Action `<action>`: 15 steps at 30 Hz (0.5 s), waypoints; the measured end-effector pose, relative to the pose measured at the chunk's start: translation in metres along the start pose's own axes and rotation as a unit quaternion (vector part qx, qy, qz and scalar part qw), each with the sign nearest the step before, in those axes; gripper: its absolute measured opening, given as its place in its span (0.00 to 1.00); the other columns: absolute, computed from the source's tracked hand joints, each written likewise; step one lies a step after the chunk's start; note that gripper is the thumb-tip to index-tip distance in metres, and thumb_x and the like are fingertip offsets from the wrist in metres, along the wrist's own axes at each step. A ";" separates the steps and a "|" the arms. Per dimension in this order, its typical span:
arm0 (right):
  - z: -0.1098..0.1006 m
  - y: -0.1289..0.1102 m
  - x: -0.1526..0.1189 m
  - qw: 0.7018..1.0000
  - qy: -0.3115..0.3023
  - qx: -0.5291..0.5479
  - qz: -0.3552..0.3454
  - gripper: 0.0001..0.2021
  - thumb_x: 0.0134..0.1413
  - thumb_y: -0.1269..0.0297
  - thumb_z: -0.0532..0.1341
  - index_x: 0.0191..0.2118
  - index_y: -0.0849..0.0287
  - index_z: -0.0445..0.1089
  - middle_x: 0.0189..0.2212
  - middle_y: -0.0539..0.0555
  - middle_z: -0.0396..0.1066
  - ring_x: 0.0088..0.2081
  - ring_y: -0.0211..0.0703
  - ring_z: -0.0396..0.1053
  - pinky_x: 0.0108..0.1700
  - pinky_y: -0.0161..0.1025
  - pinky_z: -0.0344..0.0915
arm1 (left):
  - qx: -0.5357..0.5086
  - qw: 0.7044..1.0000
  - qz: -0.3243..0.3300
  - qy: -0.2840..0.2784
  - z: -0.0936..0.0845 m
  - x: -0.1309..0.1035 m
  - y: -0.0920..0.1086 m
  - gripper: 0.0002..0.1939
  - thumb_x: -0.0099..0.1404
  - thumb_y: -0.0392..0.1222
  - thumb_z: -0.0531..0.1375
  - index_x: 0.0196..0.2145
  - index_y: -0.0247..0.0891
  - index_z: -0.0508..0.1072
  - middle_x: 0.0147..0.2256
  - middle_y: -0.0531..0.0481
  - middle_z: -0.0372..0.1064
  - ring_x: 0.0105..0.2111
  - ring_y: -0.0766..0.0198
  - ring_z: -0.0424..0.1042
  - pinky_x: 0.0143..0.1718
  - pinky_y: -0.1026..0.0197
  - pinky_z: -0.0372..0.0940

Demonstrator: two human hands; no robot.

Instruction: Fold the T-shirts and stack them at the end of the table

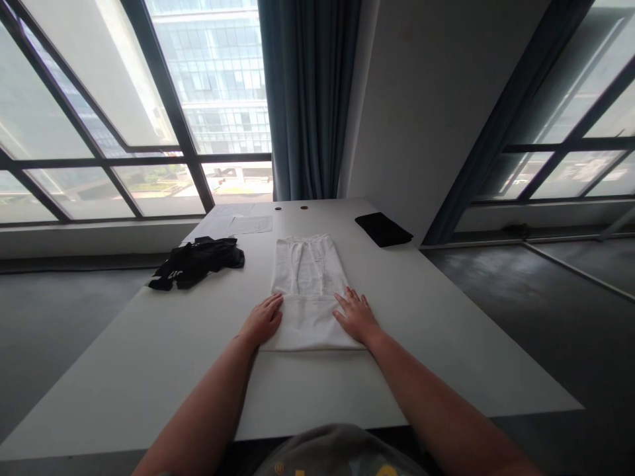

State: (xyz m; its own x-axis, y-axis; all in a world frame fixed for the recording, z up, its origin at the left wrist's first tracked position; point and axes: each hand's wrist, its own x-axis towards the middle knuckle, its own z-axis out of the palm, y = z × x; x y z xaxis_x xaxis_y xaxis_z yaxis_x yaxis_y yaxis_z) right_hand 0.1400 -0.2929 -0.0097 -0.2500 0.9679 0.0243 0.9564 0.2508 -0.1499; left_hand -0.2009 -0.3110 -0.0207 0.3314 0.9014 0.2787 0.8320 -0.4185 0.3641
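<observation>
A white garment [310,324] lies in front of me on the table, its near part folded over toward the far side. Its far part looks gathered or creased, and the kind of garment is not clear. My left hand [264,318] rests flat at its left edge by the fold line, fingers stretched out. On the right side, my right hand [356,315] presses down on the cloth with its fingers spread. Neither hand grips anything.
The white table [446,357] carries a crumpled black garment [201,260] at left and a folded black cloth [383,229] at right. Paper sheets [251,225] lie at the far left, near two round holes [304,207]. Blue curtains [311,99] hang behind.
</observation>
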 end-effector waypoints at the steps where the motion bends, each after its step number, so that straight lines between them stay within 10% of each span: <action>1: -0.001 -0.001 -0.001 1.000 0.008 -0.007 0.000 0.31 0.70 0.49 0.51 0.73 0.53 0.55 0.76 0.63 0.39 0.75 0.58 0.38 0.72 0.57 0.32 | 0.010 1.000 -0.004 0.005 0.001 -0.001 0.001 0.26 0.71 0.43 0.52 0.65 0.40 0.68 0.67 0.44 0.63 0.67 0.55 0.61 0.69 0.50 0.57; 6: -0.007 -0.025 0.001 0.995 0.082 -0.032 -0.042 0.30 0.69 0.52 0.54 0.72 0.56 0.59 0.76 0.63 0.39 0.75 0.58 0.35 0.72 0.58 0.26 | 0.094 0.994 -0.062 -0.011 0.008 0.016 0.017 0.25 0.74 0.49 0.52 0.64 0.41 0.67 0.69 0.41 0.59 0.69 0.52 0.57 0.69 0.47 0.55; 15: 0.004 -0.041 0.038 0.999 -0.017 0.021 -0.027 0.33 0.70 0.48 0.50 0.75 0.55 0.51 0.76 0.61 0.40 0.74 0.56 0.42 0.72 0.52 0.34 | 0.142 0.973 -0.171 -0.066 0.025 0.072 0.020 0.34 0.76 0.55 0.45 0.71 0.31 0.58 0.73 0.35 0.47 0.73 0.47 0.47 0.70 0.45 0.48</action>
State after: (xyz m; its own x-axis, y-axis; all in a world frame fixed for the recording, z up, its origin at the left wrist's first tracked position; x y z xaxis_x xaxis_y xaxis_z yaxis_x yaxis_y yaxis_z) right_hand 0.0903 -0.2668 -0.0067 -0.3065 0.9519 -0.0004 0.9345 0.3008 -0.1902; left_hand -0.1495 -0.2518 -0.0152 0.0515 0.9968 0.0614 0.9867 -0.0603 0.1511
